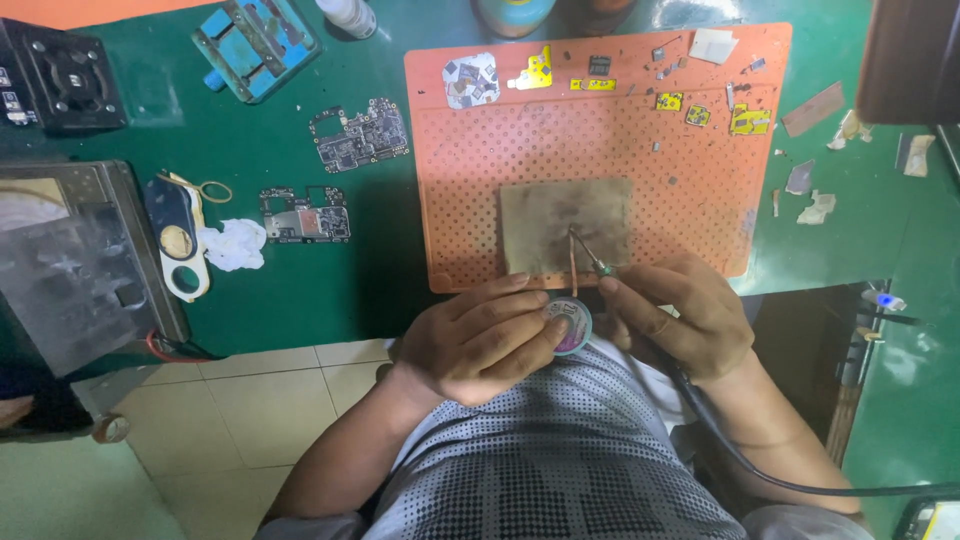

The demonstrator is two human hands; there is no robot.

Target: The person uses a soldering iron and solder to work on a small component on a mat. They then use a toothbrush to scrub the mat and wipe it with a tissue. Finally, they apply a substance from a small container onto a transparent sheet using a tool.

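Observation:
My left hand [478, 338] holds a small round spool of copper braid [572, 326] close to my chest, and a strip of the braid [573, 262] runs up onto a worn tan block [565, 225]. That block lies on an orange perforated work mat [690, 150]. My right hand [678, 318] grips a soldering iron [594, 262]; its tip rests on the block next to the braid's end. The iron's black cable [740, 460] trails down past my right forearm.
On the green table lie two phone circuit boards [358, 136] [305, 215], a blue board holder [255, 42], a white tissue [234, 244], a black-and-white tool [180, 245] and a metal tray [75, 260]. Small chips and yellow parts litter the mat's top edge [600, 70].

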